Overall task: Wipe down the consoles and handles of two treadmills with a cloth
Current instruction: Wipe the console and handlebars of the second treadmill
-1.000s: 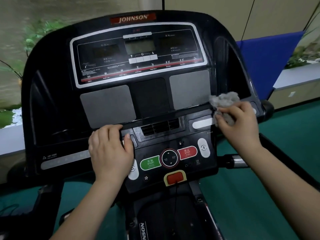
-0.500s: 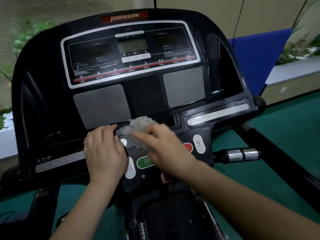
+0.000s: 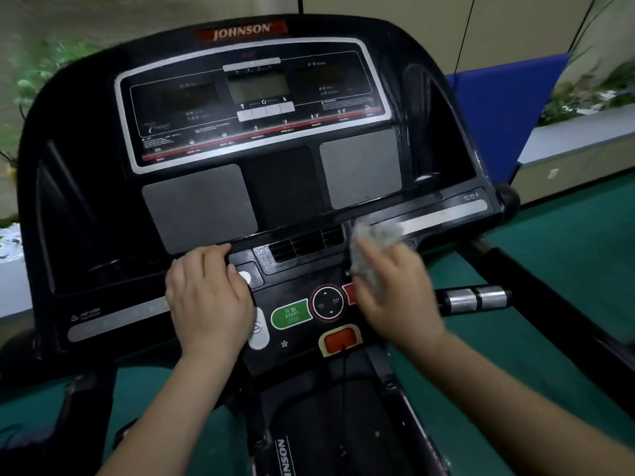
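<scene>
**Cloth right beside the buttons: mind the START btn**

R hand (image 3: 395, 297) grips the cloth (image 3: 374, 247), a grey fuzzy wad bunched in its fingers. It's pressed on the console (image 3: 86, 201) just right of the vent slots (image 3: 305, 243) and above the red stop btn (image 3: 349, 293), which the hand partly hides. The R hand is motion-blurred. L hand (image 3: 209, 300) lies palm-down on the ledge left of centre, fingers together, holding nothing; prob. bracing.

Risks, as I judge them:
- A hard swipe downward could press the green START btn (image 3: 291, 314) or the round arrow pad (image 3: 326, 302). If there's power, the belt might run.
- The L hand overlaps the white btns (image 3: 260, 329), so same worry there.
- Loose fibres could snag in the vent slots or tug the cord of the red safety key (image 3: 340, 340).

Surfaces: glossy black plastic shell, smudged display panel (image 3: 254, 108), two matte grey square pads, ribbed vents, and a side handle (image 3: 477, 298) w/ shiny metal bands. The smooth parts should wipe easily; the slots prob. need a fingertip thru the cloth
</scene>
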Demonstrator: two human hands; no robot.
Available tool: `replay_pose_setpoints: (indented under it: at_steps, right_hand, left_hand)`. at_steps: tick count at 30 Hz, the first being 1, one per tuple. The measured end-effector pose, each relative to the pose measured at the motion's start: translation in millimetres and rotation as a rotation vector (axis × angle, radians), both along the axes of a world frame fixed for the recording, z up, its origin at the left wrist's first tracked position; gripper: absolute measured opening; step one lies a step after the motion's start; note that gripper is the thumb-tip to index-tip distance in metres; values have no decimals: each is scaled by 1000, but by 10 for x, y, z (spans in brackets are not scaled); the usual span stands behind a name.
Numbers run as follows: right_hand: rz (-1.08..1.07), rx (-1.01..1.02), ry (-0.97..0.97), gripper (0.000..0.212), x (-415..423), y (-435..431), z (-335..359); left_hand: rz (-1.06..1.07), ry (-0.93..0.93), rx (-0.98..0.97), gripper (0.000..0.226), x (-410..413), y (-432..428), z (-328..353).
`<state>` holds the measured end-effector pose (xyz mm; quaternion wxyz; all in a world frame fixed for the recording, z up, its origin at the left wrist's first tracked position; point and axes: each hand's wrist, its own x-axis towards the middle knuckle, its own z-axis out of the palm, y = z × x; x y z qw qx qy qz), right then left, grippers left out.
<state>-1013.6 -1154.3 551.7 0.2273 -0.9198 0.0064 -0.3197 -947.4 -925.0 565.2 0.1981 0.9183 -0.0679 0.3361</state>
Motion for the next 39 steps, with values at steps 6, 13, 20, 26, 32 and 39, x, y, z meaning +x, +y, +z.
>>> replay_pose_setpoints:
  at_steps: [6, 13, 20, 26, 32, 39]
  right_hand:
    - [294, -142, 26, 60, -175, 341, -181]
    - [-26, 19, -17, 50, -114, -210, -142]
    - [289, 28, 82, 49, -338, 128, -146]
    - [-142, 209, -135, 43, -609, -712, -149]
    - [-188, -56, 186, 54, -759, -1113, -613]
    - [-6, -235, 152, 70, -512, -1000, -724]
  left_hand:
    - [-11, -16, -8, 30, -21, 2, 5]
    - [-2, 11, -15, 32, -28, 2, 29]
    - [-45, 69, -33, 31, -88, -22, 129]
    - [-183, 56, 34, 32, -222, -366, 208]
    - [-206, 111, 74, 39, -154, -580, 123]
    - [-167, 86, 89, 40, -166, -623, 89]
